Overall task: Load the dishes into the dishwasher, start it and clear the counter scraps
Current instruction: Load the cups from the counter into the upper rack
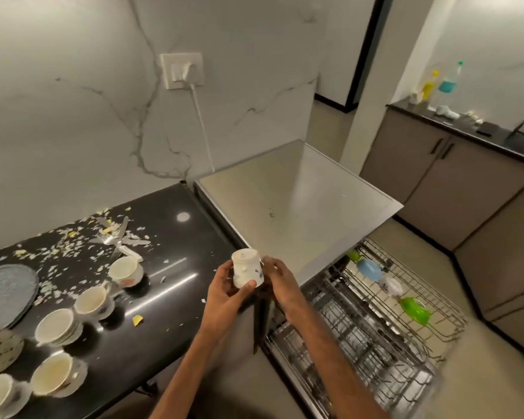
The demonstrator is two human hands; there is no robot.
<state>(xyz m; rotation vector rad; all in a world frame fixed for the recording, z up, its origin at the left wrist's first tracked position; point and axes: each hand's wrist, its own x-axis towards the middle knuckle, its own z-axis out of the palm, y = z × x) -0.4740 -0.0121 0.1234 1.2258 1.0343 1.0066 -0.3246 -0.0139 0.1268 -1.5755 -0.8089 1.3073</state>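
A white cup (246,271) with a small blue print is turned bottom-up between both hands, over the counter's right end. My left hand (227,287) grips it with the thumb across its rim. My right hand (277,278) holds its other side. The dishwasher (297,195) stands to the right, its upper wire rack (412,297) pulled out with a blue bowl (368,269), a white cup (390,285) and green pieces (415,311) in it. Several cream cups on saucers (93,299) stand on the black counter (170,285), beside a grey plate (6,290), cutlery (118,238) and scattered scraps (70,247).
A lower rack (354,358) sits under the upper one. A white cable runs from a wall socket (182,71) down behind the dishwasher. Grey cabinets (454,179) with bottles (448,83) on top stand across the tiled floor at right.
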